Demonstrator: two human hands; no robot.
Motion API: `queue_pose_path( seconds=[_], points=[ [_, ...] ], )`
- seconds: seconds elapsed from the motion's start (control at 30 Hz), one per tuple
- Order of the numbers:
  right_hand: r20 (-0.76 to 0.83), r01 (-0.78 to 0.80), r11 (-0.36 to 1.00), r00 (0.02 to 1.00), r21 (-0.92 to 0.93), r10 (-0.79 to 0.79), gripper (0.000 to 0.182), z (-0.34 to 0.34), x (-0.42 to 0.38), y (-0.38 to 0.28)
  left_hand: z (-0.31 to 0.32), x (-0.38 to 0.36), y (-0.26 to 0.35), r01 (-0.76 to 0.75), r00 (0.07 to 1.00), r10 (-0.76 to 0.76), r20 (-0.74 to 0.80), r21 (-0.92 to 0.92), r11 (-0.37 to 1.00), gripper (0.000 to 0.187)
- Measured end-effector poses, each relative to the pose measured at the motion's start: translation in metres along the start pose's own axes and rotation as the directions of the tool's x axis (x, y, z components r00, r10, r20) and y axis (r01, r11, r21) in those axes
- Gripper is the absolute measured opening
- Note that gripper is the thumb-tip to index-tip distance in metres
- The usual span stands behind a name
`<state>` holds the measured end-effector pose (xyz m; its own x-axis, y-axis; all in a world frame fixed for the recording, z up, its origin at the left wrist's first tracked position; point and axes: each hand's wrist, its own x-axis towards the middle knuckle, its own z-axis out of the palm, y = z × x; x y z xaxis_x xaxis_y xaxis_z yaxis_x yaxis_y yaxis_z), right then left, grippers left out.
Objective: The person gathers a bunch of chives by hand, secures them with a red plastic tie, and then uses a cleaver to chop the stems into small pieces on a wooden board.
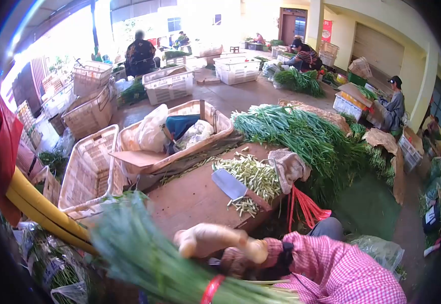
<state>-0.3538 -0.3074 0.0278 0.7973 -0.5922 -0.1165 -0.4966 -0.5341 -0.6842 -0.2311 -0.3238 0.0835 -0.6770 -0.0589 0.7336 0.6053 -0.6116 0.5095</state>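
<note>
Greens [144, 256] are lying in a blurred bundle at the near edge, long axis running from the leafy far-left end down to the near-right end, where a red band [211, 290] is wrapping them. The gloved right hand [215, 240] is hovering just above them, fingers curled, though whether they are gripping anything I cannot tell. The left hand is not showing; the cleaver [229, 184] is lying farther off on the table [190, 202].

A bare stretch of the wooden board [190, 197] is lying open between the gloved hand [205, 239] and the cleaver [229, 184]. Cut stem pieces [253, 175] are blocking the board's right side. A basket [180, 134] is closing the far edge, and the blurred green bundle [144, 253] is filling the near left.
</note>
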Motion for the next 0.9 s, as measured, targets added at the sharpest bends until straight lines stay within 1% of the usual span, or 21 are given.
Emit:
queue_pose_path(
  seconds=[0.07, 0.13, 0.17, 0.2, 0.27, 0.3, 0.33, 0.4, 0.43, 0.47, 0.5, 0.53, 0.57, 0.6, 0.63, 0.67, 0.7, 0.77, 0.83, 0.87, 0.9],
  points=[
    [0.184, 0.062, 0.997, 0.981, -0.035, -0.055, 0.023, -0.019, 0.012, -0.004, 0.007, 0.001, 0.025, 0.068, 0.990, -0.091, 0.104, 0.211, 0.975, 0.066],
    [0.417, 0.180, 0.981, 0.899, -0.071, -0.135, 0.024, -0.042, 0.029, -0.012, 0.008, -0.028, 0.042, 0.193, 0.946, -0.060, -0.319, 0.404, 0.894, 0.064],
    [0.517, 0.221, 0.971, 0.844, -0.096, -0.141, 0.025, -0.052, 0.040, -0.016, 0.004, -0.047, 0.052, 0.279, 0.863, -0.001, -0.505, 0.475, 0.835, 0.063],
    [0.577, 0.220, 0.960, 0.813, -0.173, -0.082, 0.026, -0.061, 0.052, -0.022, -0.009, -0.070, 0.061, 0.314, 0.742, 0.062, -0.667, 0.428, 0.847, 0.062],
    [0.394, -0.045, 0.861, 0.876, -0.506, 0.278, 0.015, -0.056, 0.079, -0.019, -0.002, -0.089, 0.077, 0.163, 0.623, 0.289, -0.727, 0.482, 0.861, 0.057],
    [0.375, 0.268, 0.645, 0.926, -0.716, 0.031, 0.013, -0.095, 0.063, -0.065, 0.002, -0.101, 0.080, 0.170, 0.510, 0.377, -0.773, 0.520, 0.837, 0.057],
    [0.267, 0.231, 0.641, 0.963, -0.731, -0.042, 0.013, -0.108, 0.071, -0.060, 0.009, -0.114, 0.083, 0.187, 0.383, 0.459, -0.802, 0.554, 0.811, 0.056],
    [0.034, 0.116, 0.678, 0.991, -0.726, -0.132, 0.013, -0.138, 0.091, -0.058, 0.028, -0.130, 0.089, 0.019, 0.236, 0.582, -0.778, 0.603, 0.798, 0.053],
    [-0.091, 0.104, 0.592, 0.953, -0.800, -0.290, 0.013, -0.142, 0.119, -0.031, 0.046, -0.133, 0.092, -0.020, 0.300, 0.655, -0.693, 0.683, 0.731, 0.048],
    [-0.238, -0.048, 0.588, 0.938, -0.807, -0.252, 0.016, -0.154, 0.125, -0.047, 0.070, -0.119, 0.098, -0.133, 0.540, 0.597, -0.594, 0.640, 0.757, 0.043],
    [-0.327, -0.115, 0.627, 0.916, -0.771, -0.234, 0.015, -0.166, 0.140, -0.053, 0.086, -0.104, 0.097, -0.177, 0.693, 0.539, -0.479, 0.611, 0.772, 0.042],
    [-0.316, -0.110, 0.542, 0.899, -0.833, -0.303, 0.014, -0.174, 0.148, -0.065, 0.091, -0.090, 0.092, -0.173, 0.723, 0.529, -0.444, 0.625, 0.761, 0.041],
    [-0.203, -0.025, 0.432, 0.906, -0.902, -0.372, 0.012, -0.181, 0.154, -0.074, 0.089, -0.077, 0.085, -0.162, 0.725, 0.531, -0.438, 0.641, 0.750, 0.040],
    [-0.206, -0.035, 0.486, 0.930, -0.873, -0.303, 0.010, -0.181, 0.154, -0.102, 0.079, -0.070, 0.078, -0.120, 0.661, 0.563, -0.495, 0.671, 0.732, 0.039],
    [-0.300, 0.111, 0.779, 0.882, -0.617, -0.363, 0.010, -0.180, 0.168, -0.098, 0.060, -0.067, 0.071, -0.034, 0.532, 0.605, -0.592, 0.699, 0.714, 0.038],
    [-0.269, 0.013, 0.689, 0.915, -0.724, -0.300, 0.024, -0.178, 0.195, -0.111, 0.040, -0.067, 0.066, 0.050, 0.381, 0.632, -0.675, 0.697, 0.715, 0.038],
    [-0.204, 0.375, 0.864, 0.867, -0.337, -0.455, 0.017, -0.181, 0.155, -0.102, 0.019, -0.066, 0.068, 0.126, 0.239, 0.651, -0.720, 0.688, 0.714, 0.037],
    [-0.270, 0.604, 0.645, 0.597, -0.469, -0.755, 0.014, -0.170, 0.122, -0.082, -0.014, -0.070, 0.073, 0.235, 0.047, 0.661, -0.749, 0.652, 0.721, 0.035],
    [-0.338, 0.702, 0.710, 0.655, -0.059, -0.676, 0.012, -0.156, 0.093, -0.069, -0.035, -0.077, 0.076, 0.329, -0.030, 0.652, -0.758, 0.608, 0.722, 0.035],
    [-0.231, 0.577, 0.776, 0.815, 0.255, -0.531, 0.012, -0.149, 0.083, -0.059, -0.042, -0.083, 0.069, 0.418, -0.032, 0.618, -0.785, 0.551, 0.722, 0.035],
    [-0.111, 0.359, 0.775, 0.928, 0.520, -0.356, 0.012, -0.141, 0.072, -0.049, -0.048, -0.091, 0.062, 0.502, -0.039, 0.573, -0.818, 0.480, 0.719, 0.035]
  ],
)
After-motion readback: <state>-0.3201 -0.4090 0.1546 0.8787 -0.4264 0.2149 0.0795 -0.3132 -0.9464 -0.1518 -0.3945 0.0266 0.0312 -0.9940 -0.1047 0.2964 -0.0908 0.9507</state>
